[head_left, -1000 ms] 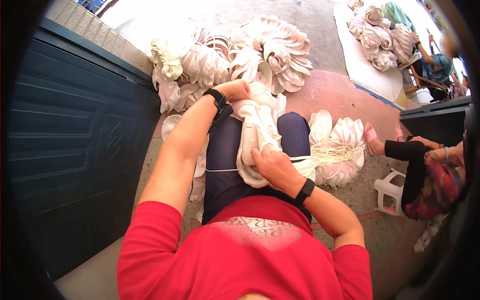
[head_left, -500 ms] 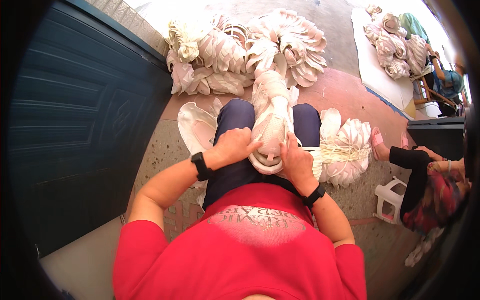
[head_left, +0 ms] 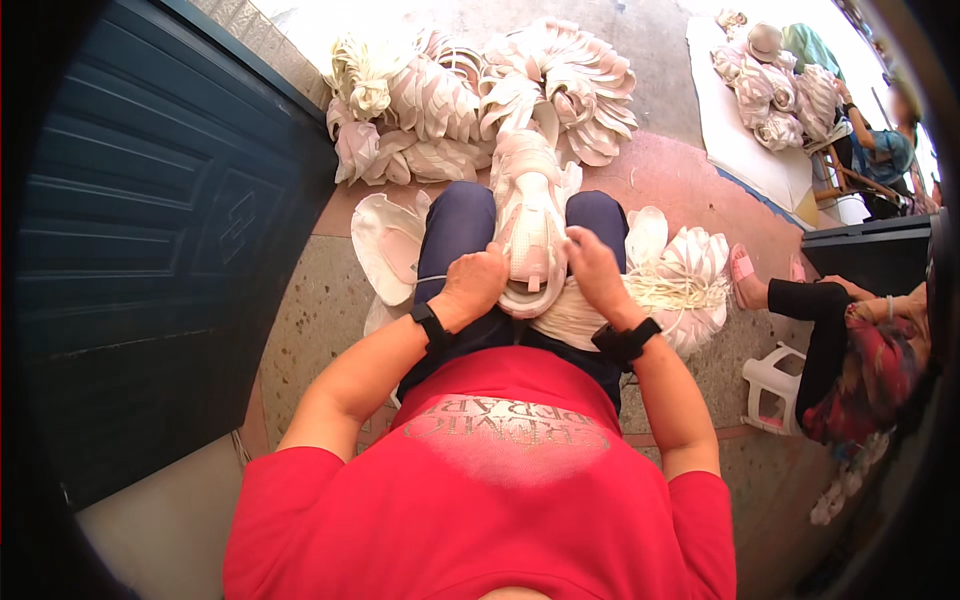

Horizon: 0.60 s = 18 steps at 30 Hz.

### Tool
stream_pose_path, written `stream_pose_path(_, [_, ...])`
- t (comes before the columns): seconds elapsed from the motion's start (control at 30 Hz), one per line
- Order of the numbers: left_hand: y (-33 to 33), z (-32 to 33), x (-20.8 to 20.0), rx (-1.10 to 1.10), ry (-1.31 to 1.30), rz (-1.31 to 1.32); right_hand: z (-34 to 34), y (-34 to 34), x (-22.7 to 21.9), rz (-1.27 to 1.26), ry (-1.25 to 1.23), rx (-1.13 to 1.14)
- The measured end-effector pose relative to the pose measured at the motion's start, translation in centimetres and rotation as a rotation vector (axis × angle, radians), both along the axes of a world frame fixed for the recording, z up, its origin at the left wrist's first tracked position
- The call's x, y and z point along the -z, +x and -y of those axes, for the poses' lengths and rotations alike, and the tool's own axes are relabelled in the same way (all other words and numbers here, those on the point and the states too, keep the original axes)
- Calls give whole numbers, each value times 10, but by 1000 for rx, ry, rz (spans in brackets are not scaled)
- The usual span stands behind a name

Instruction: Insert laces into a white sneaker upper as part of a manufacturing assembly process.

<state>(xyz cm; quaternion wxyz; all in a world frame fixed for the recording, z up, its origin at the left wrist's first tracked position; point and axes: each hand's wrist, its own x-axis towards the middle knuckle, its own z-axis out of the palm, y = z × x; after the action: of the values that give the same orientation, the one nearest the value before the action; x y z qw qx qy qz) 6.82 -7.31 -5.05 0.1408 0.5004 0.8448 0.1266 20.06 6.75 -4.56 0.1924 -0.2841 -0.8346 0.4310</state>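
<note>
A white and pale-pink shoe upper (head_left: 528,245) lies lengthwise between my knees, its opening toward me. My left hand (head_left: 476,285) is closed on the upper's left edge. A thin pale cord (head_left: 431,279) runs across my left trouser leg beside that hand. On the other side, my right hand (head_left: 601,277) is raised slightly off the upper's right edge. Its fingers are bent together in a pinch, and their tips are blurred, so what they hold is unclear. Beneath this hand, a bundle of cream laces (head_left: 566,316) rests on my lap.
Bundled shoe uppers (head_left: 435,100) lie ahead on the floor; another tied bundle (head_left: 690,290) is by my right knee. Loose uppers (head_left: 385,245) lie left. A dark blue door (head_left: 150,230) borders my left side. At right are a seated person (head_left: 850,350) and a white stool (head_left: 775,390).
My right hand has come up and away from the upper's right edge. My left hand has closed further along its left edge. The lace bundle now shows more on my lap.
</note>
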Motion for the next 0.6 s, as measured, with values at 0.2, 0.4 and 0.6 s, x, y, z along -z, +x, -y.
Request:
stream_pose_path(0.2, [-11, 12, 5, 59, 80, 63, -78, -5, -136, -421, -459, 256])
stream_pose_path(0.4, [-1, 7, -32, 6, -77, 43, -97, -10, -158, -213, -242, 74])
stream_pose_path(0.6, [-18, -9, -22, 693, 253, -397, -53, -19, -44, 153, -700, -24])
